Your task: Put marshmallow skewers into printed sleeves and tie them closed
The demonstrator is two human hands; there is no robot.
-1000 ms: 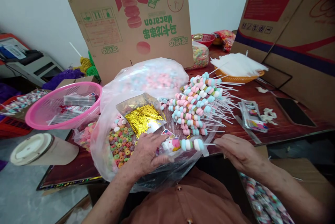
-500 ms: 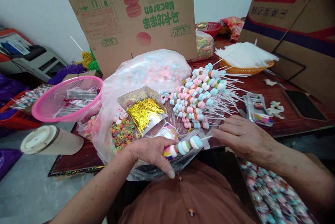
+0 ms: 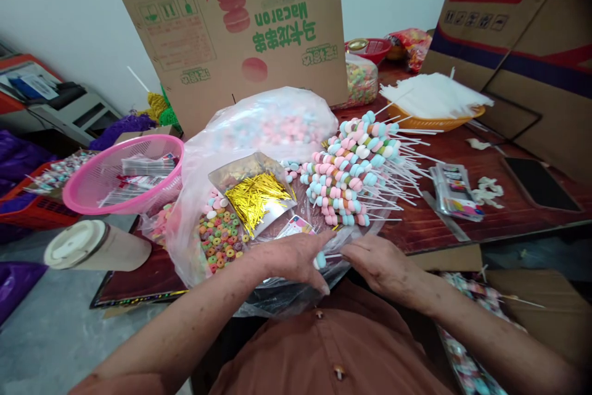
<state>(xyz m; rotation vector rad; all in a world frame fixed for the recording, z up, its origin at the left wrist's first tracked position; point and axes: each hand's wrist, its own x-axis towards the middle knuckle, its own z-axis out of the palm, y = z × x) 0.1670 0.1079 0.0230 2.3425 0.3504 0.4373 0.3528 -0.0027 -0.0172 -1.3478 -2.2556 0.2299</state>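
Observation:
My left hand (image 3: 291, 258) is closed round a marshmallow skewer (image 3: 320, 259); only a pale blue piece and a bit of white stick show past its fingers. My right hand (image 3: 377, 262) pinches the stick end of that same skewer, close against my left hand, near the table's front edge. Just beyond my hands lies a pile of finished pastel marshmallow skewers (image 3: 351, 173) with white sticks pointing right. A clear packet of gold twist ties (image 3: 254, 195) and loose coloured ring candies (image 3: 222, 238) lie on a plastic bag to the left.
A pink basket (image 3: 124, 176) with packets sits at left, a lidded paper cup (image 3: 95, 248) on its side below it. A big bag of marshmallows (image 3: 272, 124) and cardboard boxes (image 3: 240, 25) stand behind. An orange tray of white sticks (image 3: 435, 105) and small clear bags (image 3: 456, 188) lie at right.
My left hand has closed further over the skewer, hiding most of its marshmallows. My right hand has come left and nearer, onto the stick end.

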